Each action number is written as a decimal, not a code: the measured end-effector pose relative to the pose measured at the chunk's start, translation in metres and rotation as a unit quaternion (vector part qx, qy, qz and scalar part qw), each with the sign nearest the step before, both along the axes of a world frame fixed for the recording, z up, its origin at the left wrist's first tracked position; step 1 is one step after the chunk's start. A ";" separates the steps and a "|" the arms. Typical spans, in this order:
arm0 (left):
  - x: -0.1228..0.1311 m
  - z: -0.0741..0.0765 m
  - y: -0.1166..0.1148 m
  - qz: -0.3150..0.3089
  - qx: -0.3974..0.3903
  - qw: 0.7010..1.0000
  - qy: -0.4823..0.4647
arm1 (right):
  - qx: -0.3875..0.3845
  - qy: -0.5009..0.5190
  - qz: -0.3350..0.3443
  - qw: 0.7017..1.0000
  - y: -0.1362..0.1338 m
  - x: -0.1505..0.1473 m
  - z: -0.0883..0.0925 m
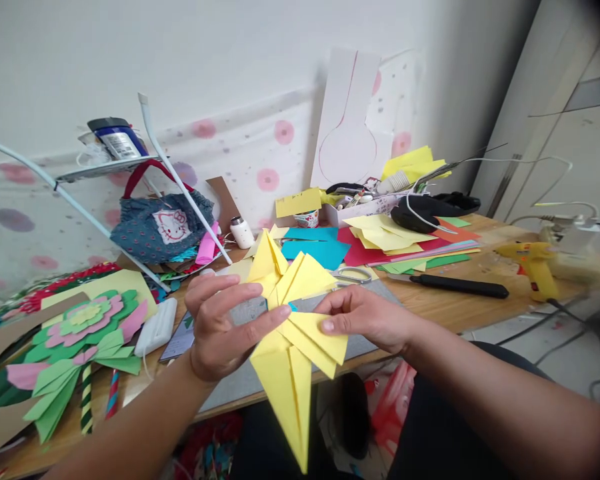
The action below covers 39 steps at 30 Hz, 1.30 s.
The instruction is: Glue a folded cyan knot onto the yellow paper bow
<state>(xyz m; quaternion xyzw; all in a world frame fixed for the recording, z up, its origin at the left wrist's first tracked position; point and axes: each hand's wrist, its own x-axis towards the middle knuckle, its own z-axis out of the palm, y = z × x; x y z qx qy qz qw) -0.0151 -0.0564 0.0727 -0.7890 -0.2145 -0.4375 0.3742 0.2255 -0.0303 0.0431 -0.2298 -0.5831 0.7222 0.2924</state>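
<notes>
A folded yellow paper piece [280, 340] hangs above the table's front edge, with pleated flaps at the top and side and a long point hanging down. My left hand [225, 320] grips it from the left, its index finger lying across the middle; the thumb is hidden. At the right, my right hand [363, 317] pinches a layered flap between thumb and fingers. A small bit of blue [293, 307] shows at the centre of the folds. Behind the paper, scissors [355, 274] lie on a grey mat [230, 380].
A paper flower [90, 320] and a white device [156, 327] lie at left. Coloured sheets [317, 253], a black-handled knife [460, 287] and a yellow glue gun [533, 263] are to the right. A white bottle [241, 233] and denim bag [163, 227] stand behind.
</notes>
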 end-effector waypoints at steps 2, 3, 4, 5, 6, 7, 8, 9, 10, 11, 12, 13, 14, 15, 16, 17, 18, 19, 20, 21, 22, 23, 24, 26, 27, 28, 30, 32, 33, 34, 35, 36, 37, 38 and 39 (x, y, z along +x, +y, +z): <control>-0.003 -0.005 0.006 -0.001 -0.006 1.000 -0.023 | -0.004 -0.017 -0.005 1.000 0.000 0.000 0.000; -0.004 -0.008 0.008 0.008 -0.018 0.999 -0.045 | -0.001 -0.024 -0.013 1.000 -0.001 0.000 0.000; -0.005 -0.012 0.010 0.018 -0.044 0.995 -0.083 | 0.004 -0.031 -0.020 0.999 -0.001 -0.001 0.000; -0.004 -0.015 0.012 0.021 -0.090 0.985 -0.147 | 0.011 -0.037 -0.029 0.999 -0.001 -0.002 0.000; -0.003 -0.019 0.014 0.008 -0.171 0.956 -0.237 | 0.018 -0.040 -0.039 0.998 -0.002 -0.003 0.000; -0.001 -0.023 0.016 -0.017 -0.280 0.900 -0.334 | 0.025 -0.044 -0.049 0.998 -0.001 -0.004 -0.001; 0.001 -0.026 0.017 -0.049 -0.397 0.817 -0.415 | 0.033 -0.048 -0.056 0.997 -0.001 -0.005 -0.001; 0.003 -0.029 0.018 -0.080 -0.503 0.724 -0.466 | 0.040 -0.054 -0.061 0.996 0.000 -0.006 -0.002; 0.004 -0.031 0.019 -0.104 -0.588 0.640 -0.483 | 0.048 -0.062 -0.067 0.995 0.002 -0.007 -0.004; 0.006 -0.032 0.020 -0.117 -0.649 0.580 -0.478 | 0.058 -0.074 -0.072 0.993 0.004 -0.008 -0.005; 0.006 -0.031 0.021 -0.125 -0.689 0.546 -0.460 | 0.069 -0.091 -0.077 0.991 0.005 -0.009 -0.008; 0.006 -0.030 0.022 -0.129 -0.714 0.527 -0.442 | 0.080 -0.110 -0.084 0.987 0.007 -0.011 -0.010; 0.005 -0.028 0.024 -0.134 -0.736 0.508 -0.428 | 0.093 -0.132 -0.092 0.983 0.009 -0.012 -0.013; 0.004 -0.026 0.026 -0.136 -0.754 0.491 -0.415 | 0.107 -0.156 -0.102 0.977 0.011 -0.013 -0.015; 0.003 -0.024 0.029 -0.137 -0.768 0.478 -0.404 | 0.123 -0.180 -0.113 0.969 0.012 -0.015 -0.018; 0.002 -0.023 0.031 -0.137 -0.778 0.468 -0.396 | 0.139 -0.205 -0.125 0.961 0.013 -0.016 -0.020; 0.002 -0.023 0.034 -0.138 -0.785 0.461 -0.391 | 0.157 -0.229 -0.137 0.951 0.014 -0.017 -0.021; 0.001 -0.024 0.037 -0.138 -0.788 0.456 -0.390 | 0.175 -0.250 -0.145 0.941 0.015 -0.018 -0.022; 0.002 -0.025 0.040 -0.138 -0.790 0.453 -0.391 | 0.194 -0.266 -0.149 0.932 0.016 -0.018 -0.023; 0.002 -0.027 0.043 -0.135 -0.791 0.449 -0.393 | 0.212 -0.276 -0.153 0.925 0.017 -0.018 -0.023; 0.002 -0.030 0.046 -0.131 -0.791 0.447 -0.397 | 0.229 -0.281 -0.158 0.918 0.017 -0.017 -0.024; 0.003 -0.034 0.048 -0.125 -0.790 0.445 -0.403 | 0.244 -0.287 -0.165 0.912 0.018 -0.015 -0.024; 0.003 -0.038 0.050 -0.121 -0.788 0.443 -0.410 | 0.255 -0.295 -0.176 0.904 0.019 -0.012 -0.024; 0.001 -0.046 0.055 -0.115 -0.786 0.434 -0.425 | 0.264 -0.322 -0.207 0.885 0.022 -0.003 -0.026; -0.001 -0.050 0.058 -0.114 -0.787 0.427 -0.430 | 0.262 -0.336 -0.223 0.877 0.024 0.001 -0.027; -0.003 -0.054 0.061 -0.113 -0.787 0.419 -0.438 | 0.265 -0.343 -0.232 0.871 0.026 0.006 -0.029; -0.009 -0.060 0.067 -0.112 -0.789 0.401 -0.452 | 0.259 -0.348 -0.256 0.864 0.033 0.015 -0.032; -0.015 -0.065 0.072 -0.114 -0.793 0.383 -0.460 | 0.252 -0.356 -0.266 0.860 0.039 0.021 -0.037; -0.018 -0.066 0.074 -0.116 -0.795 0.376 -0.461 | 0.250 -0.361 -0.264 0.859 0.041 0.024 -0.039; -0.021 -0.068 0.076 -0.118 -0.798 0.370 -0.461 | 0.249 -0.365 -0.266 0.857 0.044 0.025 -0.042; -0.024 -0.069 0.078 -0.121 -0.800 0.366 -0.461 | 0.247 -0.368 -0.266 0.856 0.045 0.027 -0.045; -0.026 -0.070 0.079 -0.123 -0.802 0.362 -0.460 | 0.244 -0.371 -0.268 0.855 0.047 0.029 -0.047; -0.028 -0.071 0.080 -0.125 -0.803 0.358 -0.460 | 0.241 -0.372 -0.273 0.854 0.048 0.030 -0.051; -0.030 -0.072 0.080 -0.127 -0.803 0.356 -0.461 | 0.237 -0.373 -0.275 0.854 0.050 0.031 -0.054; -0.032 -0.073 0.079 -0.128 -0.803 0.353 -0.462 | 0.234 -0.374 -0.283 0.852 0.051 0.032 -0.056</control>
